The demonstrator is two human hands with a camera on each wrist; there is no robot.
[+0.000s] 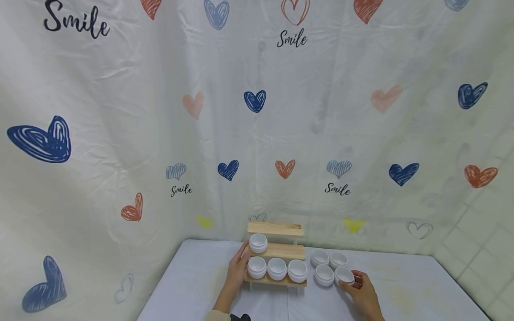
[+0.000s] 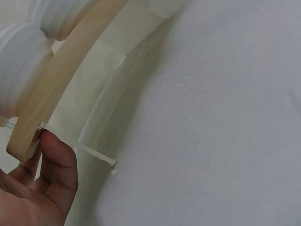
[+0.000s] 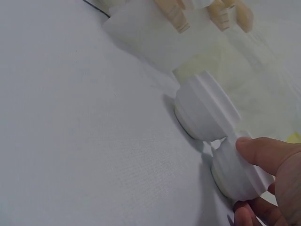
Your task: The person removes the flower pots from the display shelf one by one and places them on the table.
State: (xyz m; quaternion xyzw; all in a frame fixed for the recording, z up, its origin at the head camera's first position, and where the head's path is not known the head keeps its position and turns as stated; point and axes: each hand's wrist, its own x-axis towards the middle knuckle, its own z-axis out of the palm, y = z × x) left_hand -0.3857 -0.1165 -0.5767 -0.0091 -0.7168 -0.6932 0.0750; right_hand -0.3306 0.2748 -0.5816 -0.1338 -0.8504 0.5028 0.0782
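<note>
At desk (image 1: 421,278) right, my right fingers (image 1: 349,289) pinch one cup (image 1: 342,274), three neighbouring cups (image 1: 324,275) crowding it; left fingers (image 1: 239,256) grip the rack (image 1: 281,251).

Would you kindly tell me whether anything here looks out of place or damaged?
The white cups look upright. One small oddity: in the left wrist view, a tiny white bit shows by the foot of the pale leg of the wooden stand, like a stray fragment, though I can't tell what it is.
</note>
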